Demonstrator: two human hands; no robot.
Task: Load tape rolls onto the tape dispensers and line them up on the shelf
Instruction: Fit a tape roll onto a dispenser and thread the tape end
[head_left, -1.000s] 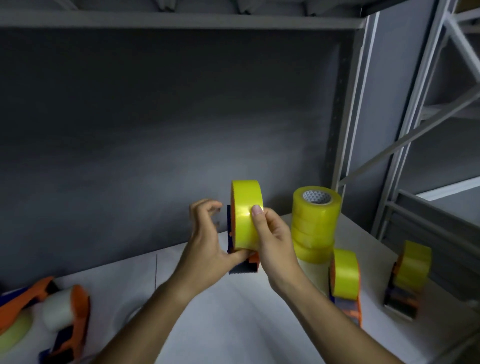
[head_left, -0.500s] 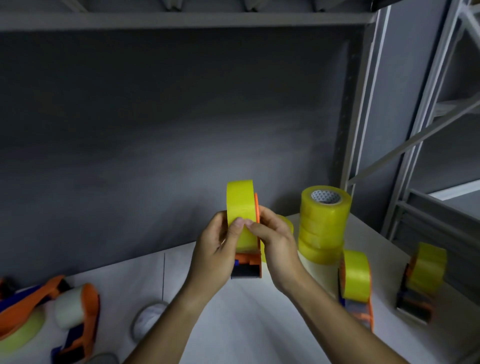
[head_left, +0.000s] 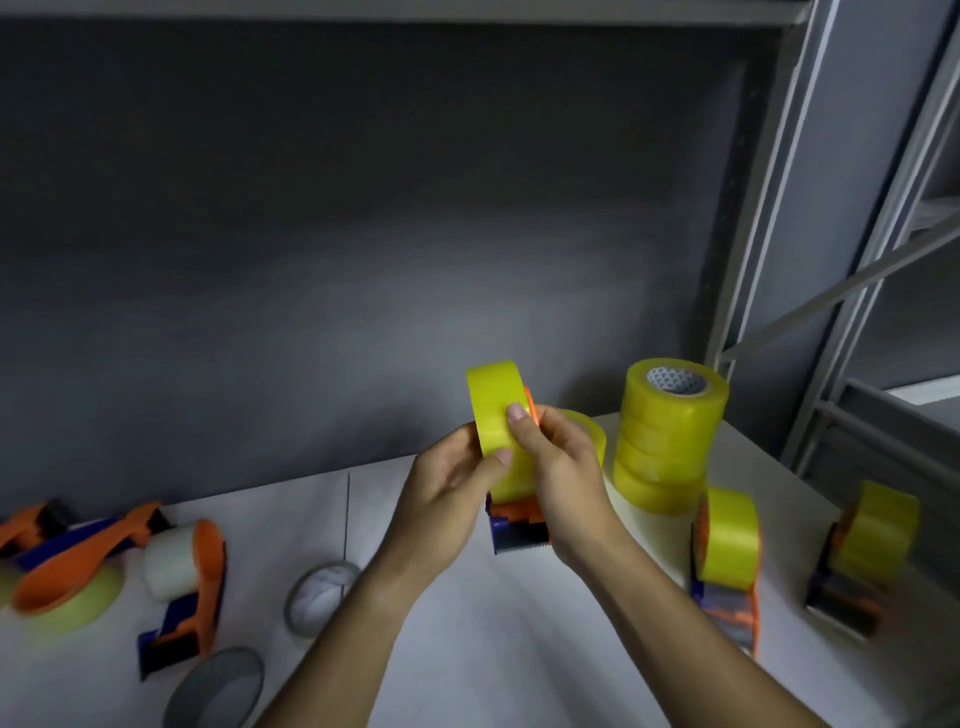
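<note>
Left hand (head_left: 452, 480) has joined right hand (head_left: 558, 467) pinching yellow tape roll (head_left: 496, 415) on dispenser (head_left: 519, 525); loading apparently nearly seated.

Grey back wall (head_left: 363, 234) fills the upper and middle frame, lit brighter toward its lower centre. White metal upright (head_left: 769, 208) runs top to bottom at upper right. Second upright (head_left: 893, 208) further right, with a diagonal brace (head_left: 831, 301) crossing between them. Grey rails (head_left: 893, 431) at right edge, lower down.
</note>
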